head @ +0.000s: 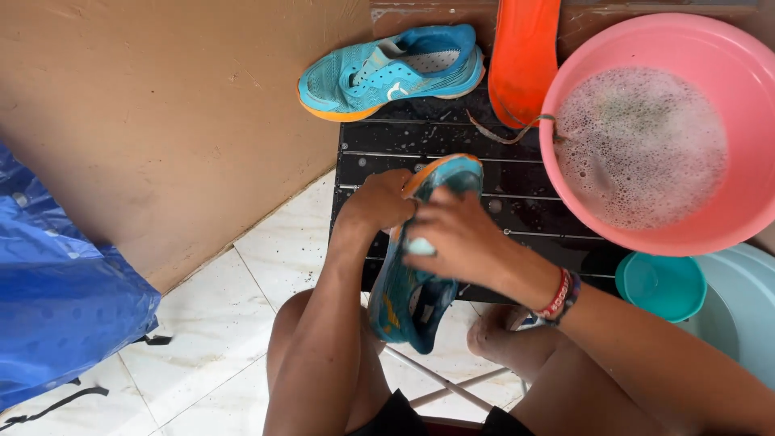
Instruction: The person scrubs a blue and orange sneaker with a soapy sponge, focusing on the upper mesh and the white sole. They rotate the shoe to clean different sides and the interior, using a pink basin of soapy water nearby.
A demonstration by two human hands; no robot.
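Tiled floor, black slatted worktop [452, 145]. Shoe [420, 274] over my knees: my left hand [378, 202] grips its toe, my right hand [456, 238] clenches a pale scrubber against it. Scrubbing step; next needs suds from the basin [565, 173].

Shoes, teal with orange soles: two, one shoe on the table [391, 71], one held shoe [420, 266]. Orange insole [525, 56]: one. Pink basin [581, 194] of soapy water: one. Small teal bowl [662, 284]: one. Pale blue tub [743, 307]: one. Black slatted table [452, 145]: one. Blue plastic sheet [56, 282]: one. Wrist bands [560, 295]: two.
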